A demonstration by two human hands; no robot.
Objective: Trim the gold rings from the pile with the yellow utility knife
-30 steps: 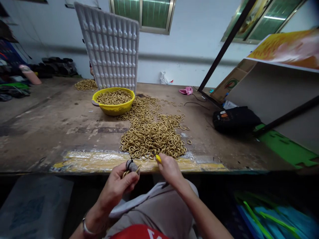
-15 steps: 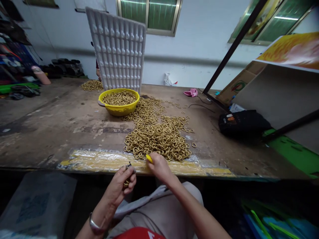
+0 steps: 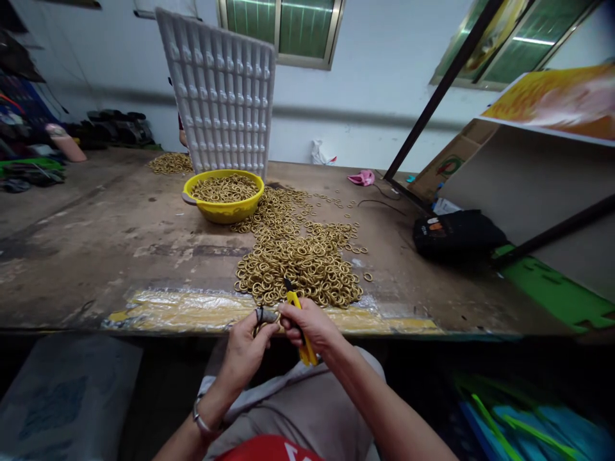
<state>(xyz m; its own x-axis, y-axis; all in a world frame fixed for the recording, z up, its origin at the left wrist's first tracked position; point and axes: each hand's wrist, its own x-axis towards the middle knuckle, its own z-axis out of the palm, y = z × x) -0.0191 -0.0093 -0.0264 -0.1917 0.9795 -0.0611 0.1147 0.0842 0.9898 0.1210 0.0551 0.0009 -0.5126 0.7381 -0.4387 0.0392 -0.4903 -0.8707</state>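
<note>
My right hand (image 3: pixel 310 326) is closed round a yellow utility knife (image 3: pixel 307 351), its dark blade pointing up and away over the rings. Its thumb and forefinger meet the fingertips of my left hand (image 3: pixel 245 349), which is closed on a few gold rings (image 3: pixel 262 330), partly hidden by the fingers. A grey cover with a black band wraps one left fingertip. Just beyond both hands, a large pile of gold rings (image 3: pixel 302 266) spreads over the worn table (image 3: pixel 120 237).
Behind the pile stands a yellow basin (image 3: pixel 223 211) full of rings, with a grey ribbed panel (image 3: pixel 221 96) upright behind it. Another ring heap (image 3: pixel 170 163) lies at the back left. To the right are a black bag (image 3: pixel 459 234), a pink cloth (image 3: pixel 361 178) and a dark frame post (image 3: pixel 442 89).
My left hand has risen and moved right to meet my right hand. The knife has turned in my right hand, so its blade and handle now show.
</note>
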